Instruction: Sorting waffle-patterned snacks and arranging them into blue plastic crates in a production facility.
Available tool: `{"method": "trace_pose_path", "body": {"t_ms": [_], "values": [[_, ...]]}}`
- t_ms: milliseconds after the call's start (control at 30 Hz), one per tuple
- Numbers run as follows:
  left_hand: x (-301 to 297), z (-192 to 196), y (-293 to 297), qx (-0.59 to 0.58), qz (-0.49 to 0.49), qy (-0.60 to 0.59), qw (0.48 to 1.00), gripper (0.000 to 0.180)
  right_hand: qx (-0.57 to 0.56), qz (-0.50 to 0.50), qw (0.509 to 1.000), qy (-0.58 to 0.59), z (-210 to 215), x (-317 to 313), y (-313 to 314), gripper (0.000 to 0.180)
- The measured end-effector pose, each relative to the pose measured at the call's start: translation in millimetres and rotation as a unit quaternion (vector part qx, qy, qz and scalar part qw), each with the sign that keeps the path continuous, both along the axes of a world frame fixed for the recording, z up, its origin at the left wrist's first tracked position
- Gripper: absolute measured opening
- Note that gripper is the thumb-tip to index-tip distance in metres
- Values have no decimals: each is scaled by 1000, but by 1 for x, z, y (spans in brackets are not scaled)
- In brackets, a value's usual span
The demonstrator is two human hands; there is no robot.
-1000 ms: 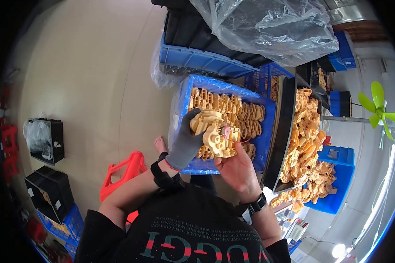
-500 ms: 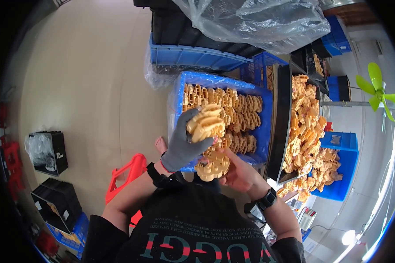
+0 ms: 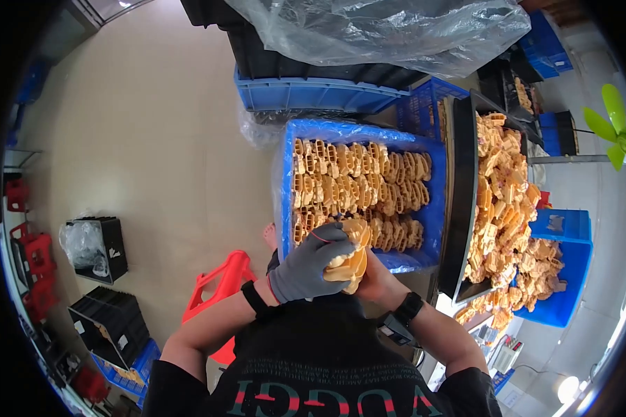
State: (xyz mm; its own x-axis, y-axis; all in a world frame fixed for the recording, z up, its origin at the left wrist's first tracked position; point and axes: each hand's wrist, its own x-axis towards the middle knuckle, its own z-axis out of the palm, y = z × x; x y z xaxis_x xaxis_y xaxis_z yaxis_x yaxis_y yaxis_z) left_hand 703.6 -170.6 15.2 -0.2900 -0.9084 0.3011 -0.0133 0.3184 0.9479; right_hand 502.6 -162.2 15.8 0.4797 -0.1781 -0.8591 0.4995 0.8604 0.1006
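Observation:
In front of my body, over the near edge of the blue crate (image 3: 438, 201), I hold a small stack of tan moulded plastic parts (image 3: 355, 260). My left hand (image 3: 311, 264), in a grey glove, is closed round the stack from the left. Bare-skinned, my right hand (image 3: 381, 279) grips the stack's right side, its fingertips partly hidden behind the parts. Inside the crate, which is lined with clear film, similar tan parts (image 3: 341, 191) stand in several tight rows.
A black tray (image 3: 455, 243) heaped with loose tan parts (image 3: 501, 201) stands to the right, beside another blue bin (image 3: 577, 267). Stacked crates (image 3: 320, 94) under plastic film lie beyond. A red stool (image 3: 219, 278) stands at left, with black crates (image 3: 108, 323) on the floor.
The separate part in my right hand and the stack in my left have come together. My left hand has moved nearer my body, uncovering more of the crate's rows.

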Motion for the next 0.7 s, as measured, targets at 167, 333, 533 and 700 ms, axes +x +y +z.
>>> {"method": "trace_pose_path", "body": {"t_ms": [167, 333, 533, 700], "values": [[-18, -22, -22, -27, 10, -131, 991, 60, -18, 36, 999, 5, -19, 5, -28, 47], [-31, -67, -66, 0, 71, -166, 984, 61, -113, 7, 993, 42, -98, -1, -77, 50], [-22, -107, -109, 33, 178, -282, 942, 57, -241, -57, 938, 242, -124, 35, -159, 60], [-8, -136, -116, 46, 118, -580, 804, 53, -509, 148, 727, 436, -202, 43, -167, 68]]}}
